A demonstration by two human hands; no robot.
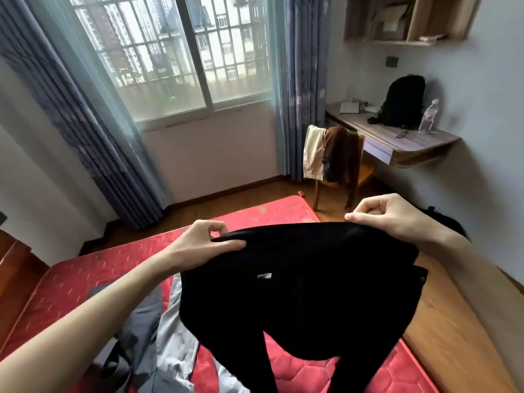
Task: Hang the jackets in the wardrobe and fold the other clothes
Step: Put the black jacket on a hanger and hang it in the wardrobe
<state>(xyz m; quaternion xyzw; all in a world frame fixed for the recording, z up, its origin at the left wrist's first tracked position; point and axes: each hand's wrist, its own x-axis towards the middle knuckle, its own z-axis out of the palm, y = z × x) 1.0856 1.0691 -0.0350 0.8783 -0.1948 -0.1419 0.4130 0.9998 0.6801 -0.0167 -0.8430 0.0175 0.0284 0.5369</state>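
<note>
A black garment (300, 279) is held up at centre frame, pinched by the left hand (207, 245) and right hand (388, 217), seemingly for folding; grey clothes (147, 330) lie lower left on the red bed (71, 282).

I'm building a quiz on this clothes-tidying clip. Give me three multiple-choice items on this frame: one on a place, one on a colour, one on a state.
1. Where do the beige and brown garments hang?
A. over the wooden chair's back
B. on the window bars
C. on the wall shelf

2. What colour is the quilted mattress?
A. blue
B. red
C. white

3. How is the black fleece garment being handled?
A. lying flat, untouched
B. held by one hand only
C. held up by both hands at its top edge

Answers:
1 A: the beige and brown garments drape over the wooden chair by the desk.
2 B: the quilted mattress is red.
3 C: the left hand and right hand each pinch the top edge of the black fleece garment, which hangs above the mattress.
</note>
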